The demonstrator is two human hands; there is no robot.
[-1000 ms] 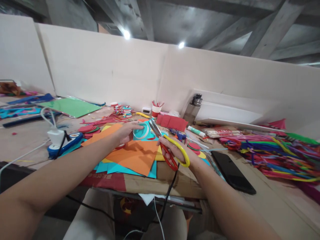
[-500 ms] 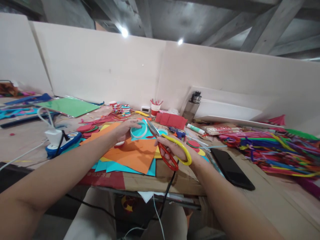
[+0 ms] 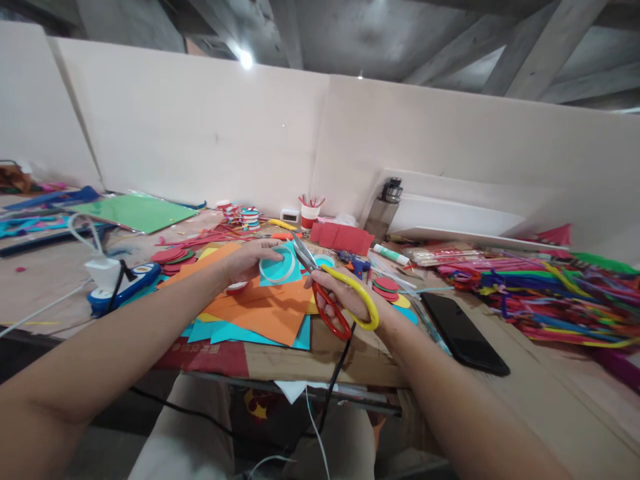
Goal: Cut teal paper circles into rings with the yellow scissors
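Pinched in my left hand (image 3: 250,260) is a piece of light blue paper (image 3: 276,269) with a pale ring (image 3: 290,272) lying against it. My right hand (image 3: 340,290) grips a pair of scissors (image 3: 306,257) with one red and one yellow handle loop. The blades point up and away from me, at the right edge of the blue paper. Whether they bite into it I cannot tell. Beneath both hands lie orange sheets (image 3: 280,317) over blue sheets (image 3: 227,333). A small red-and-white round piece (image 3: 237,287) sits under my left wrist.
A blue power strip (image 3: 117,300) with a white plug stands left. To the right lie a black phone (image 3: 465,333) and colourful pipe cleaners (image 3: 545,293). Behind are a red-and-white cup (image 3: 310,217), folded red paper (image 3: 341,239), a glue gun (image 3: 356,265) and a bottle (image 3: 383,213).
The scissors have shifted slightly left and up, their blades now by the blue paper's right edge. The blue paper has turned a little in my left hand. The view has tilted slightly.
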